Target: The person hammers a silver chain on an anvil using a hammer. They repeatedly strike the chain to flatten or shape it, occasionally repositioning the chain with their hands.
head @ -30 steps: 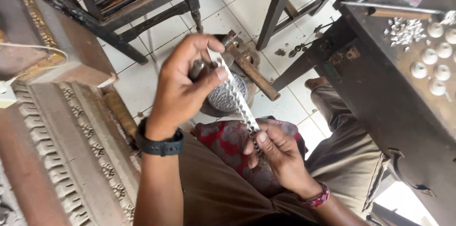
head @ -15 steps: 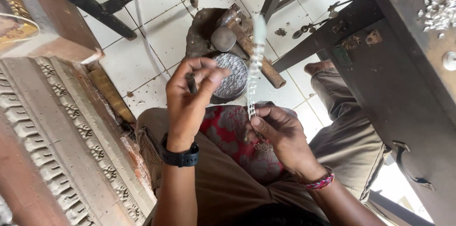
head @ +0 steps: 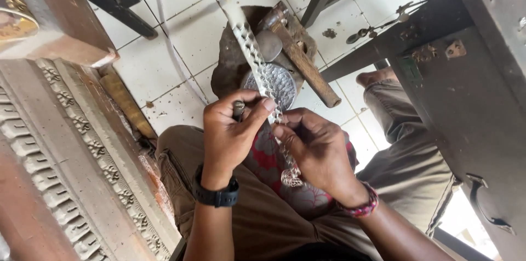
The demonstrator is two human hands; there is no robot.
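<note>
A long, narrow strip of patterned silver metal (head: pixel 253 52) runs from the upper middle down to my lap, ending in a small ornate tip (head: pixel 292 177). My left hand (head: pixel 230 135) pinches the strip near its middle and also holds a small dark tool (head: pixel 238 109) against the palm. My right hand (head: pixel 315 148) grips the strip just below, fingers curled around it. Both hands are over a red patterned cloth (head: pixel 268 165) on my lap.
A round embossed silver disc (head: pixel 284 83) lies on a dark wooden block (head: pixel 227 66) on the tiled floor, with a wooden-handled hammer (head: pixel 304 63) across it. Carved wood moulding (head: pixel 71 146) fills the left. A dark metal workbench (head: pixel 471 102) stands at the right.
The strip has swung from upright to leaning up-left. My hands have slid closer together around its lower half, the left hand now pinching it rather than hovering with fingers spread.
</note>
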